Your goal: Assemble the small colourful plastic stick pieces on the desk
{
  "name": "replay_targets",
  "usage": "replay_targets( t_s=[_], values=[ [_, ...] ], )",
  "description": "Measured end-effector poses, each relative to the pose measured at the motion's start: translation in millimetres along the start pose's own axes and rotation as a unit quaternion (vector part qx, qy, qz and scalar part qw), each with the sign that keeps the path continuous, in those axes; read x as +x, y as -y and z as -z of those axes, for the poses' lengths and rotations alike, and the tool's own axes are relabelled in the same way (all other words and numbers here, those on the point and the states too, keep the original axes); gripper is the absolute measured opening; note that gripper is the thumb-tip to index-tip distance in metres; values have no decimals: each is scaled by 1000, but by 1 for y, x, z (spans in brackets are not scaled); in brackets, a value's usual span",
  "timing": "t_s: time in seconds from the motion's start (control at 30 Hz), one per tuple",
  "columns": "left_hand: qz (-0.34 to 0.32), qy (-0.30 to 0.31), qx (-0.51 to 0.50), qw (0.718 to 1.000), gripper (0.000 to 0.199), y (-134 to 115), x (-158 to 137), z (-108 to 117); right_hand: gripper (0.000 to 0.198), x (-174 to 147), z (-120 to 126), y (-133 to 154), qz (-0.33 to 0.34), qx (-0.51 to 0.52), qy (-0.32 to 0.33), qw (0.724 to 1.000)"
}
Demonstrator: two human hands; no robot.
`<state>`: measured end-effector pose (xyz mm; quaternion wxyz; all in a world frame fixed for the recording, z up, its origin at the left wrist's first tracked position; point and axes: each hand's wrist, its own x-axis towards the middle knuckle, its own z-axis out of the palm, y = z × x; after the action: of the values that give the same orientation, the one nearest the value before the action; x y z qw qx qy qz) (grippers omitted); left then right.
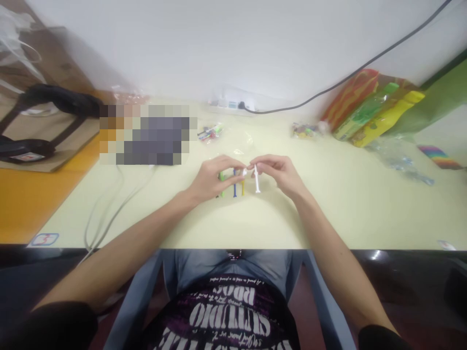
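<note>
Both hands are close together over the middle of the table. My left hand (215, 179) pinches a small white piece (244, 172) between thumb and fingertips; its exact kind is too small to tell. My right hand (279, 171) is closed at the fingertips around the top of a short white plastic stick (257, 182), which points down toward me. Under and beside my left fingers, similar thin sticks lie in a row: a green stick (222, 189), a blue stick (235, 188) and a yellow stick (242, 188). A dark one is mostly hidden by the left hand.
Behind the hands lie a clear bag of colourful pieces (210, 132) and another small colourful pile (305, 130). Bottles (386, 119) and crumpled plastic (401, 163) are at right. A pixelated dark object (156, 141), white cables (105, 218) and a black-framed item (54, 107) occupy the left.
</note>
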<state>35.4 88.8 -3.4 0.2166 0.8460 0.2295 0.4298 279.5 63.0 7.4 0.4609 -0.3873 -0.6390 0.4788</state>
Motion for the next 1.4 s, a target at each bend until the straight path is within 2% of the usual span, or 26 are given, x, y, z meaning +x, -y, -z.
replay_targets(
  t_s=[0.1, 0.17, 0.33, 0.47, 0.8, 1.0, 1.4],
  values=[
    [15, -5, -14, 1000, 25, -1, 1, 2, 36, 0, 1, -2, -15, 54, 50, 997],
    [30, -15, -27, 999, 25, 1, 1, 2, 43, 0, 0, -3, -18, 63, 60, 996],
    [95, 0, -85, 992, 28, 7, -1, 2, 33, 1, -5, -3, -9, 67, 42, 997],
    [130, 14, -121, 984, 25, 10, -2, 1, 28, 1, -7, -2, -9, 60, 52, 997],
    [137, 45, -171, 975, 23, 9, -1, -1, 30, 1, -13, -4, -21, 29, 49, 998],
    [128, 45, -164, 977, 23, 9, -1, 0, 29, 0, -14, -5, -1, -21, 52, 998],
    [138, 35, -156, 977, 29, 8, 0, 0, 31, -1, -12, 1, 14, -24, 22, 999]
  ],
)
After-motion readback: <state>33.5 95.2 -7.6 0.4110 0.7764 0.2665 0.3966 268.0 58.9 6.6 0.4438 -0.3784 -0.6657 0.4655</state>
